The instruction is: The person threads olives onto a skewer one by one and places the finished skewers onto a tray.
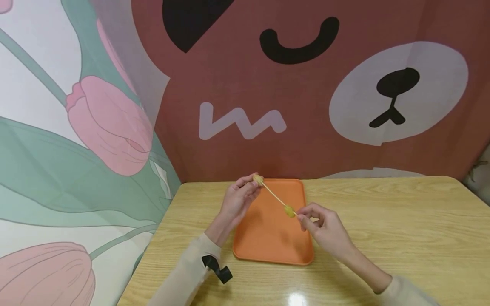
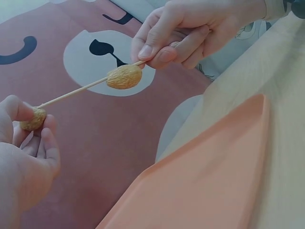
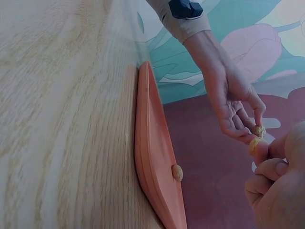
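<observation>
2 wrinkled lumps [image 1: 289, 211] sit on a stick [image 1: 273, 194] above the orange tray [image 1: 269, 242]. Left hand [image 1: 238, 200] pinches the far lump [image 1: 258, 179]; right hand [image 1: 326, 228] pinches the stick's near end, presumably keeping it steady.

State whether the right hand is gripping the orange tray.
No, the right hand pinches one end of the thin wooden skewer, apart from the orange tray.

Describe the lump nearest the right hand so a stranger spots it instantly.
Find the orange tray on the wooden table; a thin stick slants above it. The wrinkled yellow lump is threaded there beside the right hand, ungripped, unlike the other lump the left hand pinches.
</observation>
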`<state>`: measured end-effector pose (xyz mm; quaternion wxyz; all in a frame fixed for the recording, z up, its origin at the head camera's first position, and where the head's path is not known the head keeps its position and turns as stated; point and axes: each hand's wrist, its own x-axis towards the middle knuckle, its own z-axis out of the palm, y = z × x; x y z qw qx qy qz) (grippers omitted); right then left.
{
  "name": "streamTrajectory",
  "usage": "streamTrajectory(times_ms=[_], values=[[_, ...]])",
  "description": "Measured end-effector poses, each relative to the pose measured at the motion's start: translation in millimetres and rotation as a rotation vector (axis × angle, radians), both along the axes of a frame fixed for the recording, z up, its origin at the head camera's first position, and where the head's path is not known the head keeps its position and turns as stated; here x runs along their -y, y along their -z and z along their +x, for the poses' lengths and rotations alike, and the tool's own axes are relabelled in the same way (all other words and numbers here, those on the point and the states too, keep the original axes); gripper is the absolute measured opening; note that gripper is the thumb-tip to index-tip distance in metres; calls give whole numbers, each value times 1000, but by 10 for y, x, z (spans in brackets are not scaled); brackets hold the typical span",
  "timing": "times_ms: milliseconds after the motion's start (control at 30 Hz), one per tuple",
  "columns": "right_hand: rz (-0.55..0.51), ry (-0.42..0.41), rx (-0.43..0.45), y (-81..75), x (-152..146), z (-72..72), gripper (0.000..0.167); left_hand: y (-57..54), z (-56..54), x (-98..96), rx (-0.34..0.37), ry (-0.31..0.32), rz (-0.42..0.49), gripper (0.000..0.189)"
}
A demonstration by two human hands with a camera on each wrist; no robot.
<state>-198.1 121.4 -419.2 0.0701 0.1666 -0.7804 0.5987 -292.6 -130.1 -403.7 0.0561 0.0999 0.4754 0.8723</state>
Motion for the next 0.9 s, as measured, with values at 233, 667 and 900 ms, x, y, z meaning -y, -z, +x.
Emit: streamTrajectory(times_ms=[233,667,900], values=[[-10,9,-3,24,8,3,9,52,53,-60,0,-42,-13,25],[7,39,10,42,16,-10,8,168,103,-175,13,-66,-41,17],[6,41,21,49,25,-1,6,222,132,-254,24,-71,-36,17]])
